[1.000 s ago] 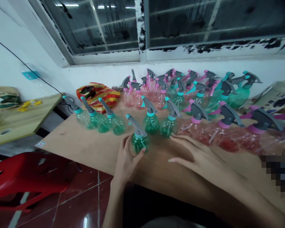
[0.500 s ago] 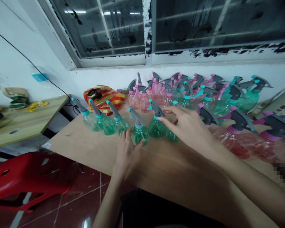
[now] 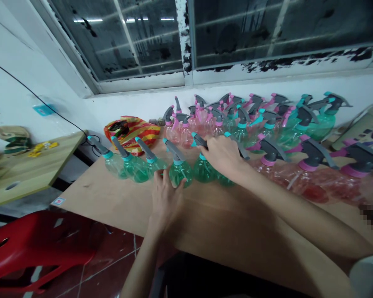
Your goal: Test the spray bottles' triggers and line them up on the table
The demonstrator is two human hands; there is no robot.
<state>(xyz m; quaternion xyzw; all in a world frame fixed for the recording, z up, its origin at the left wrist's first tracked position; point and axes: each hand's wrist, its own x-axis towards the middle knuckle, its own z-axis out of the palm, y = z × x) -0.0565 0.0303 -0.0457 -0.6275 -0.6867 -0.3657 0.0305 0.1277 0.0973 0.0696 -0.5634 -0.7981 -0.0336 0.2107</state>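
Green spray bottles with grey and turquoise spray heads stand in a row along the table. My left hand (image 3: 166, 196) has its fingers and thumb on either side of the lower body of one green spray bottle (image 3: 180, 174). Just right of it, my right hand (image 3: 225, 155) is closed over the spray head of another green spray bottle (image 3: 204, 170); the palm and fingers hide most of that head. Left of my hands are more of the green bottles, the nearest spray bottle (image 3: 153, 163) close to my left fingertips. All of these stand upright.
Pink spray bottles (image 3: 311, 182) stand at the right, with a mixed pink and green cluster by the wall. A red-and-yellow striped bag (image 3: 143, 130) lies at the back left. A red stool (image 3: 37, 244) stands below the table's (image 3: 96, 194) left edge, near a second table (image 3: 46, 161).
My right hand has moved left from beside the spray head and closed over it. My left hand remains at the same bottle. The whole view has shifted slightly.
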